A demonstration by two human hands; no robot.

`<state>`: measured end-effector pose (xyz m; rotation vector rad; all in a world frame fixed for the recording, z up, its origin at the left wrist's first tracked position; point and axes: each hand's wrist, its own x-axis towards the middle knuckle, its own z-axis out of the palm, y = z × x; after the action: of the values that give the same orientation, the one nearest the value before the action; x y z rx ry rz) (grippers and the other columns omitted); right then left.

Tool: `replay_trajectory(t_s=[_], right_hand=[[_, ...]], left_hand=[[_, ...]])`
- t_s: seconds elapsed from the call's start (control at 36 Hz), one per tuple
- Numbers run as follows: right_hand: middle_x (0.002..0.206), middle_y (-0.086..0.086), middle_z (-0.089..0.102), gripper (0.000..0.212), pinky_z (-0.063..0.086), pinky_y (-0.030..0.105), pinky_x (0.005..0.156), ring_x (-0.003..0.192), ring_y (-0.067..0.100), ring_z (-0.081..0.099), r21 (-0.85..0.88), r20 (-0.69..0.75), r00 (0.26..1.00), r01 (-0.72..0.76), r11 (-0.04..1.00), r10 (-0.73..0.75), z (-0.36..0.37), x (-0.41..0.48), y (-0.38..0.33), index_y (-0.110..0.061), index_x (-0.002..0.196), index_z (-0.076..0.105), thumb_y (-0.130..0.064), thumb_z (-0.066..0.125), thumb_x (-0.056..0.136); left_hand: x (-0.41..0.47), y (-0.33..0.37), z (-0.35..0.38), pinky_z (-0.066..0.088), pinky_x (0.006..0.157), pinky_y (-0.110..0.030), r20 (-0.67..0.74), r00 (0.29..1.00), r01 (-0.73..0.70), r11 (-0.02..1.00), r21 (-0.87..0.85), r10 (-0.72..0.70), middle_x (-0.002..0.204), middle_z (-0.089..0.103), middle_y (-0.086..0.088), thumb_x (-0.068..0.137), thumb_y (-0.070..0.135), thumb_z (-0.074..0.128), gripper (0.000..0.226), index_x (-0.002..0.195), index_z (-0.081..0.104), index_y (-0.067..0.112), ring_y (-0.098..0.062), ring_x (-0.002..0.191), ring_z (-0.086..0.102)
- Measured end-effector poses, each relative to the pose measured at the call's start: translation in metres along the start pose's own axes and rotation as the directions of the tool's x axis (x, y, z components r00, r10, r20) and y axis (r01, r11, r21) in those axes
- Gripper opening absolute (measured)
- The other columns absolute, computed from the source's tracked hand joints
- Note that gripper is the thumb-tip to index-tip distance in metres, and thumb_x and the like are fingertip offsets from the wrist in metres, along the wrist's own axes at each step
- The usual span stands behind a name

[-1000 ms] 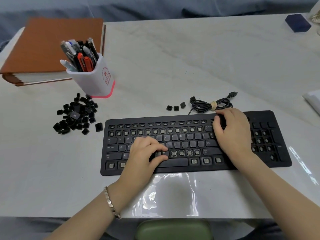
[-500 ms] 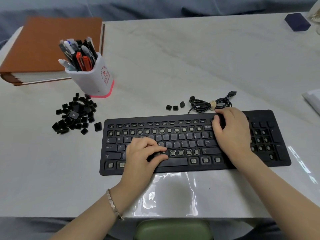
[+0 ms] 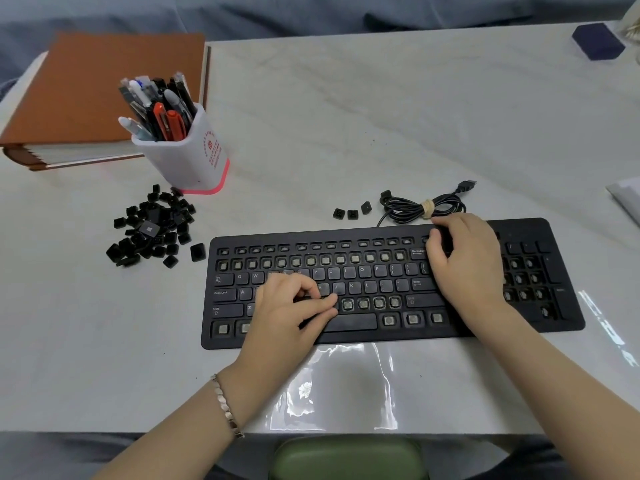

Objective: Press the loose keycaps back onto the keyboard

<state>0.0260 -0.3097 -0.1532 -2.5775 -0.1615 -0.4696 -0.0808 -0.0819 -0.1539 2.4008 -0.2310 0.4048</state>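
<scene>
The black keyboard (image 3: 381,336) lies near the table's front edge, with many bare switches in its top rows, bottom row and number pad. My left hand (image 3: 287,313) is over the lower letter row, its fingers curled, with thumb and index finger pinching a keycap (image 3: 320,306) down at the row's middle. My right hand (image 3: 467,265) rests on the keys beside Enter and Backspace, fingers bent toward the back edge. A pile of loose black keycaps (image 3: 152,226) sits left of the keyboard. Three more keycaps (image 3: 351,213) lie behind it.
A white pen cup (image 3: 187,154) full of pens stands behind the pile, with a brown binder (image 3: 86,95) further back left. The bundled keyboard cable (image 3: 422,207) lies behind the keyboard. A dark blue box (image 3: 597,41) is at the far right corner and a green chair back (image 3: 346,459) below the table edge.
My left hand stays on the same spot of the lower letter row, its index finger and thumb closing a little. My right hand has not moved.
</scene>
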Motion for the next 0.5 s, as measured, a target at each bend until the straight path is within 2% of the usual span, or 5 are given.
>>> replay_trajectory(t_s=[0.08, 0.17, 0.25, 0.39, 0.5], right_hand=[[0.093, 0.01, 0.063, 0.038, 0.035, 0.033, 0.087, 0.092, 0.029, 0.055, 0.002, -0.002, 1.0, 0.0, 1.0, 0.0, -0.001, -0.001, -0.001, -0.004, 0.097, 0.065, -0.028, 0.038, 0.085], [0.094, 0.01, 0.063, 0.039, 0.035, 0.033, 0.088, 0.093, 0.028, 0.055, -0.003, 0.003, 1.0, -0.006, 1.0, 0.006, -0.001, -0.001, -0.002, -0.004, 0.098, 0.065, -0.028, 0.037, 0.085], [0.095, 0.01, 0.063, 0.041, 0.036, 0.034, 0.089, 0.095, 0.029, 0.055, -0.009, 0.003, 1.0, -0.009, 1.0, 0.009, -0.001, 0.0, -0.002, -0.004, 0.099, 0.065, -0.029, 0.036, 0.085], [0.098, 0.011, 0.063, 0.044, 0.036, 0.035, 0.09, 0.097, 0.029, 0.055, -0.017, 0.037, 0.999, -0.021, 1.0, 0.021, -0.003, 0.0, -0.004, -0.003, 0.101, 0.065, -0.031, 0.034, 0.085], [0.109, 0.012, 0.06, 0.036, 0.031, 0.029, 0.097, 0.107, 0.026, 0.051, 0.033, 0.083, 0.996, -0.045, 0.998, 0.042, -0.008, 0.0, -0.005, -0.003, 0.107, 0.065, -0.025, 0.045, 0.087]], left_hand=[[0.0, -0.003, -0.005, 0.032, 0.075, -0.029, 0.027, 0.975, -0.221, 0.959, 0.18, 0.219, 0.089, 0.062, -0.001, 0.087, 0.027, 0.057, 0.022, 0.092, 0.076, 0.017, -0.016, 0.086, 0.044], [-0.001, -0.007, -0.009, 0.031, 0.073, -0.031, 0.088, 0.946, -0.324, 0.91, 0.258, 0.312, 0.096, 0.064, -0.006, 0.089, 0.026, 0.054, 0.026, 0.098, 0.075, 0.015, -0.021, 0.087, 0.047], [0.0, -0.008, -0.011, 0.032, 0.072, -0.032, 0.139, 0.94, -0.34, 0.897, 0.281, 0.312, 0.099, 0.063, -0.006, 0.09, 0.028, 0.052, 0.026, 0.096, 0.075, 0.016, -0.021, 0.09, 0.048], [0.009, -0.004, -0.008, 0.03, 0.074, -0.03, 0.103, 0.948, -0.318, 0.91, 0.266, 0.301, 0.095, 0.065, -0.006, 0.089, 0.026, 0.056, 0.027, 0.071, 0.072, 0.014, -0.021, 0.089, 0.049], [0.016, -0.01, -0.008, 0.031, 0.089, -0.029, 0.095, 0.965, -0.257, 0.953, 0.16, 0.245, 0.097, 0.063, -0.001, 0.088, 0.031, 0.056, 0.032, 0.066, 0.073, 0.015, -0.018, 0.097, 0.047]])
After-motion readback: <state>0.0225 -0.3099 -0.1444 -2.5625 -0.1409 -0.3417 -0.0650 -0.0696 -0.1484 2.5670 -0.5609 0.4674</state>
